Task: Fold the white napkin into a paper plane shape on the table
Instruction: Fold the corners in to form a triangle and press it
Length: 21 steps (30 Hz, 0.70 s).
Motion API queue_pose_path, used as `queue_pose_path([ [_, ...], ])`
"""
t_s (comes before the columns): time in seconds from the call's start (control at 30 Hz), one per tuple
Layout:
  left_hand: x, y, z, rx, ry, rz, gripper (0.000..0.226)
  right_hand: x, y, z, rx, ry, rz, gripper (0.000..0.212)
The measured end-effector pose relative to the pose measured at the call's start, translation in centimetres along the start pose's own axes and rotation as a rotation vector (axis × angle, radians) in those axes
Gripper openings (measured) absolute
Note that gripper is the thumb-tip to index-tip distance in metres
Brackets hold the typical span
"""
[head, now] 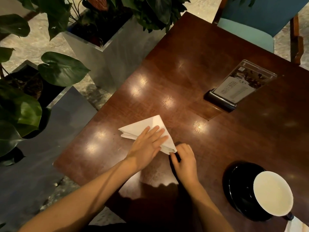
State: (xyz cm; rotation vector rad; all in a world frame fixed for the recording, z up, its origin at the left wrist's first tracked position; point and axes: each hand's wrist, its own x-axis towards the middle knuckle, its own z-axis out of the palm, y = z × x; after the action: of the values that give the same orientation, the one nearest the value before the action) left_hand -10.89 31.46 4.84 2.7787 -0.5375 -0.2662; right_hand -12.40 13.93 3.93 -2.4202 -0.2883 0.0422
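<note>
Dim warm light, glare patches on the table [192, 52], wide-angle bending at edges.

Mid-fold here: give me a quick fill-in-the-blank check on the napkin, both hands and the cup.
1. The napkin is now folded into a ____.
2. The left hand lies flat on it, while the right hand pinches one ____ of it.
3. The cup stands on a ____ saucer.
Missing words: triangle; corner; black.

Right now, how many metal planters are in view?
2: one metal planter at top centre by the table; the other at left, nearer. More may be hidden.
</note>
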Motion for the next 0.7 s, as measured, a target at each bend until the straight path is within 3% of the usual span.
queue_pose_path([
  [0.23,0.2,0.2,-0.3,0.021,0.203,0.095,0.044,0.3,0.8,-0.2,-0.269,0.022,-0.226,0.012],
  [0.37,-0.6,1.3,0.8,0.096,0.141,0.086,0.040,-0.4,1.5,-0.5,-0.322,-0.009,-0.300,0.017],
  [0.43,-1.0,1.9,1.5,0.216,0.082,0.044,0.044,-0.8,1.8,-0.8,-0.260,-0.025,-0.262,0.018],
  [0.57,-1.1,2.6,2.6,0.334,0.057,0.010,0.052,-0.7,1.5,-1.7,0.118,-0.039,-0.010,0.019],
  [0.63,-1.2,2.6,3.0,0.362,0.071,0.005,0.056,-0.5,1.0,-1.7,0.150,-0.036,0.064,0.029],
  [0.7,-1.3,2.6,3.0,0.374,0.077,-0.001,0.057,-0.2,0.7,-1.5,0.111,-0.018,0.060,0.027],
])
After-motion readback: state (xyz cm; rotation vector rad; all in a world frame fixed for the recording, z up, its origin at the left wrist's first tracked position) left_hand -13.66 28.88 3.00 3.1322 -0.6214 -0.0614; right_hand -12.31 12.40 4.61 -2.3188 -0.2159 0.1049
